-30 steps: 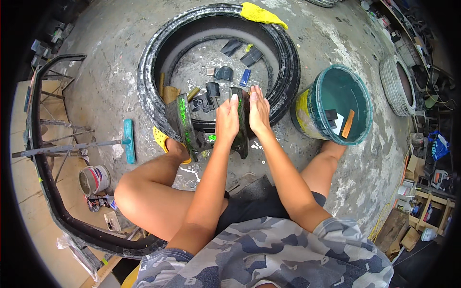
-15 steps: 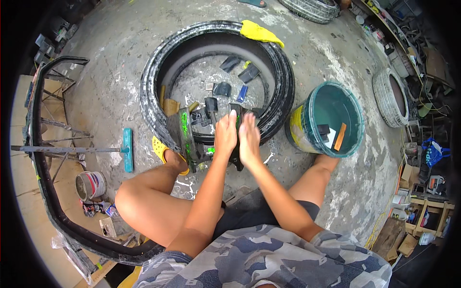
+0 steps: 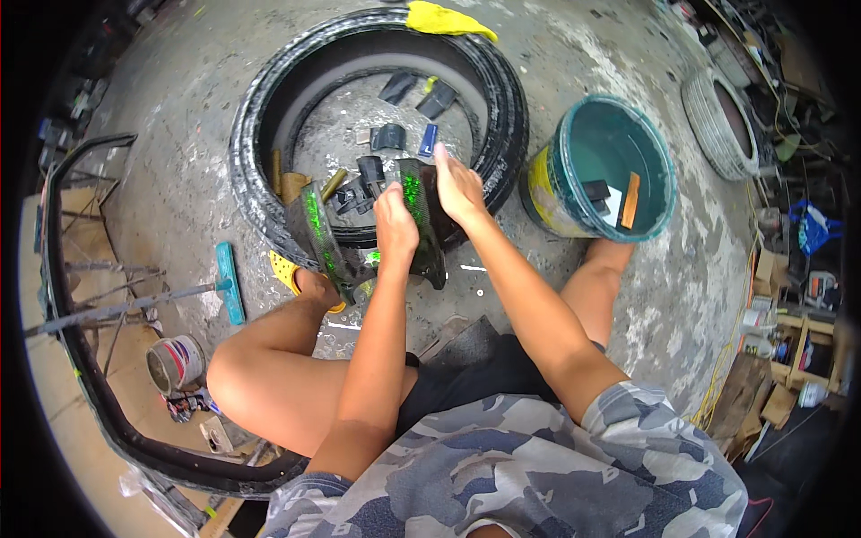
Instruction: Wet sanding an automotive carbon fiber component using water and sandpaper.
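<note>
A dark curved piece [image 3: 423, 242] with bright green speckled strips rests across the near rim of a large whitened black tyre [image 3: 498, 108]. My left hand [image 3: 396, 229] has its fingers curled on the piece's middle, against the inner edge of the right-hand raised section. My right hand [image 3: 457, 190] grips that section's upper right edge, thumb raised. Inside the tyre, just beyond my hands, lie a blue block [image 3: 428, 139], several black curved pads [image 3: 387, 136] and brownish tube-like pieces [image 3: 332, 185].
A yellow cloth [image 3: 448, 20] drapes over the tyre. A green bucket [image 3: 556, 197] holding small blocks stands right; another tyre [image 3: 708, 121] lies beyond. Left are a teal squeegee [image 3: 229, 282], a paint pail [image 3: 175, 363] and a long black frame [image 3: 108, 394]. Clutter [image 3: 798, 350] lines the right side.
My right hand has gone from flat, straight fingers to curved ones around the upper right edge. My left hand has shifted left and down relative to the piece. The view has shifted slightly.
</note>
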### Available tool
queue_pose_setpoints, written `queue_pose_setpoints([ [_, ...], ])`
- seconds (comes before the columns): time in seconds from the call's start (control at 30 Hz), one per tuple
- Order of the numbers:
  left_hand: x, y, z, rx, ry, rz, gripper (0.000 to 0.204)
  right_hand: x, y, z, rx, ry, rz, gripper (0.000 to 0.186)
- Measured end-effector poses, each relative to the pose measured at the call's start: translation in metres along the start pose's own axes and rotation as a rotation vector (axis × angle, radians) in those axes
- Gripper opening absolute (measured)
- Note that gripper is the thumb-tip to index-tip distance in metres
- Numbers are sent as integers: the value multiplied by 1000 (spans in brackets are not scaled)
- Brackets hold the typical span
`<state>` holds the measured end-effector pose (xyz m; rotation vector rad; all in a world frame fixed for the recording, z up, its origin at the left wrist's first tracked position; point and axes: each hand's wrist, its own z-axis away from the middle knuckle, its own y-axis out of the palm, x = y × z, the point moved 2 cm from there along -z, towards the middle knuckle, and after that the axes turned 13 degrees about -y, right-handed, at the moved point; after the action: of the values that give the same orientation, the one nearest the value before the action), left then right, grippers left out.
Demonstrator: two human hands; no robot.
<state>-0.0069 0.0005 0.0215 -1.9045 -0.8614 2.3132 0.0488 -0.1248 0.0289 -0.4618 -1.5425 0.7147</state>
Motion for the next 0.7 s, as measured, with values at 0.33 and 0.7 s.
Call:
queue_pose_setpoints([
  [0.33,-3,-15,1,25,-313,55,45,54,4,2,147,6,-95,65],
  [0.7,11,-21,-18,86,-150,82,53,85,38,77,-167,-161,-430,74],
])
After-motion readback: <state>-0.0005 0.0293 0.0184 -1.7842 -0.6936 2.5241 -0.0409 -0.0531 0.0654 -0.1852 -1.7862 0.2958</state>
